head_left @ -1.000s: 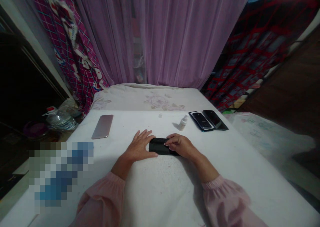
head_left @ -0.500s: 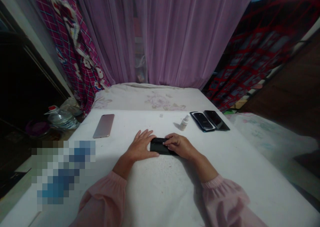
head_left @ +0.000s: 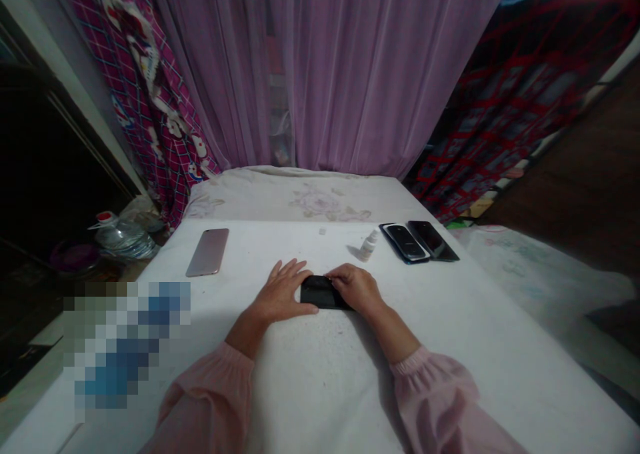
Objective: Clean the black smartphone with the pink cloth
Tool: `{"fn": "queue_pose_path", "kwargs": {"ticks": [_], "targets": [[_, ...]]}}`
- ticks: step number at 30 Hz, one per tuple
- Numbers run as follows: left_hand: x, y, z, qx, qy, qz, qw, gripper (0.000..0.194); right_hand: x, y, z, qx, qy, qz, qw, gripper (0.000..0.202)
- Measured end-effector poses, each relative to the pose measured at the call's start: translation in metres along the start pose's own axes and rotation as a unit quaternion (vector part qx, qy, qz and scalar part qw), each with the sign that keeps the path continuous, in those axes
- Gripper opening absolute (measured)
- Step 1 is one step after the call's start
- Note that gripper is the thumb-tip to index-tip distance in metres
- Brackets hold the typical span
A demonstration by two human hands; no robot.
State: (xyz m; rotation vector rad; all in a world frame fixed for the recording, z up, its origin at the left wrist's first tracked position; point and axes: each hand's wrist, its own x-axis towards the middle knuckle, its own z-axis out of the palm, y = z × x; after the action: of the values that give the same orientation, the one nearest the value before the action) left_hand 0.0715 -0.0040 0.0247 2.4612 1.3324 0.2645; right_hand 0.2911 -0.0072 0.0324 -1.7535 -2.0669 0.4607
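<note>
A black phone lies flat and sideways on the white cloth, between my two hands. My left hand rests at the phone's left end, thumb along the near edge and the other fingers spread at the far side. Over the right part of the phone is my right hand, its fingertips pinched together at the far edge; whatever they hold is too small to make out. That hand hides the phone's right end.
A rose-gold phone lies at the left. Behind my right hand stands a small white bottle, with several dark phones beyond it. A tiny whitish piece lies farther back. A pixelated patch covers the left side.
My right hand has shifted slightly up and left, its fingertips now at the phone's far edge. My left hand and the phone have stayed in place.
</note>
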Motion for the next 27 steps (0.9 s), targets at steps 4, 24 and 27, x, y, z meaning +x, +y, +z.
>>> {"fn": "queue_pose_path", "kwargs": {"ticks": [4,24,27], "targets": [[0.0,0.0,0.0,-0.005,0.003,-0.003,1.0,0.076,-0.001,0.009,-0.004,0.071,-0.039,-0.059,0.995,0.029],[-0.001,0.0,-0.001,0.001,0.0,-0.002,1.0,0.075,-0.002,0.006,-0.001,0.07,-0.033,-0.059,0.995,0.03],[-0.001,0.001,-0.002,0.0,0.002,-0.005,1.0,0.074,-0.004,0.018,-0.007,0.132,-0.082,-0.08,0.985,0.028]]}}
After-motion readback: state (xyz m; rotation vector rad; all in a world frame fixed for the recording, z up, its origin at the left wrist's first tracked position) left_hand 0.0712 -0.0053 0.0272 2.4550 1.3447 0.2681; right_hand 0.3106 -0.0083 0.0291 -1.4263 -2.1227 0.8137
